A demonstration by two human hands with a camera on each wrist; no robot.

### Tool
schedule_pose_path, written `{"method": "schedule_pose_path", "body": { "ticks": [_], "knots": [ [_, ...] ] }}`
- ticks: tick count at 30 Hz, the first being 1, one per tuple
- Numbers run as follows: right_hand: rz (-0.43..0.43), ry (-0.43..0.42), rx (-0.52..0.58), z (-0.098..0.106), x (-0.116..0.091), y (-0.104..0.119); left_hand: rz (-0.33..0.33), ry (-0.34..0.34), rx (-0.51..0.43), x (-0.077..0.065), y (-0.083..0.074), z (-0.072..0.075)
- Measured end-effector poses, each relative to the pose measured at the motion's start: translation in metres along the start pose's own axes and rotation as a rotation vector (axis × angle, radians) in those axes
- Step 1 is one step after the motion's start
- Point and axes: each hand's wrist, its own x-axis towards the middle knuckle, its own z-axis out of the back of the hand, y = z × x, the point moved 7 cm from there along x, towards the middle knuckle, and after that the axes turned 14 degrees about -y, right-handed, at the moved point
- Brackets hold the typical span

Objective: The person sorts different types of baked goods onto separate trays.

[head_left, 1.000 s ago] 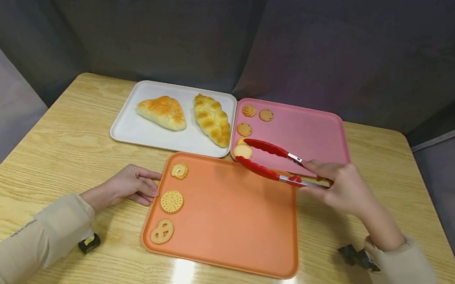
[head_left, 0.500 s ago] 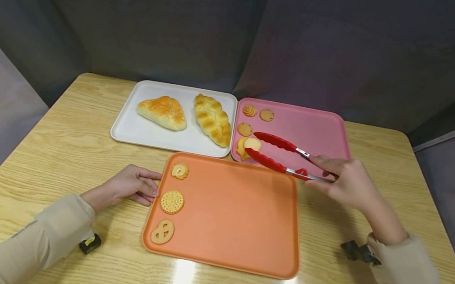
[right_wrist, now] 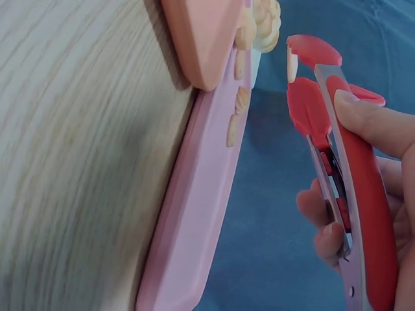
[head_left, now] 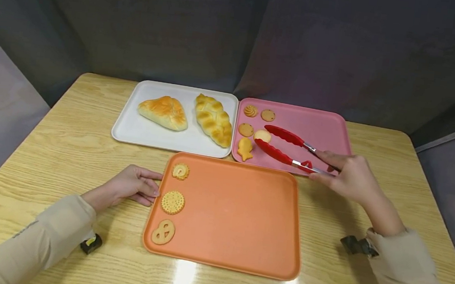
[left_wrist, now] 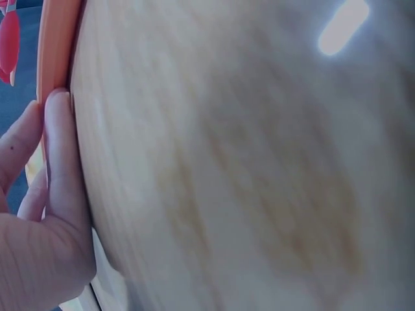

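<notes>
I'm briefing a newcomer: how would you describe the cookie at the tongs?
Find the pink tray at the back right. Over its left half, look between the red tips of the tongs. The cookie there is plain, round and pale, unlike the speckled cookies, the swirl and the fish.

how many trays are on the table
3: the orange tray in front, the white tray behind it on the left, and the pink tray behind it on the right. No further tray shows; one stacked underneath couldn't be seen.
</notes>
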Motion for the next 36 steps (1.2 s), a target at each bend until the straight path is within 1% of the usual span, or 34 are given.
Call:
{"method": "schedule_pose_path", "body": {
  "ticks": [4, 15, 20, 22, 23, 26, 29, 30, 32, 36],
  "knots": [
    [-0.032, 0.014, -0.024, -0.004, 0.000, -0.006, -0.003, 0.000, 0.000, 0.001, 0.000, 0.000],
    [-0.145, 0.114, -0.111, -0.019, 0.003, -0.023, 0.002, -0.004, 0.002, 0.000, -0.001, 0.000],
    [-0.133, 0.104, -0.127, -0.026, 0.005, -0.030, -0.006, 0.002, -0.005, 0.000, 0.000, 0.000],
    [-0.146, 0.101, -0.126, -0.029, 0.006, -0.034, -0.012, 0.012, -0.011, -0.001, 0.000, 0.000],
    [-0.157, 0.104, -0.127, -0.031, 0.006, -0.036, -0.023, 0.027, -0.021, -0.001, -0.001, 0.000],
    [-0.202, 0.120, -0.117, -0.036, 0.007, -0.041, -0.033, 0.043, -0.025, -0.001, -0.002, 0.000],
    [-0.247, 0.146, -0.113, -0.041, 0.006, -0.046, -0.022, 0.027, -0.015, 0.001, 0.000, 0.001],
    [-0.264, 0.154, -0.111, -0.043, 0.006, -0.048, -0.009, 0.010, -0.003, 0.002, 0.002, 0.001],
    [-0.280, 0.161, -0.110, -0.046, 0.005, -0.050, 0.001, -0.004, 0.005, 0.003, 0.003, 0.001],
    [-0.251, 0.151, -0.086, -0.050, 0.006, -0.051, 0.011, -0.012, 0.009, 0.003, 0.004, 0.001]
  ]
}}
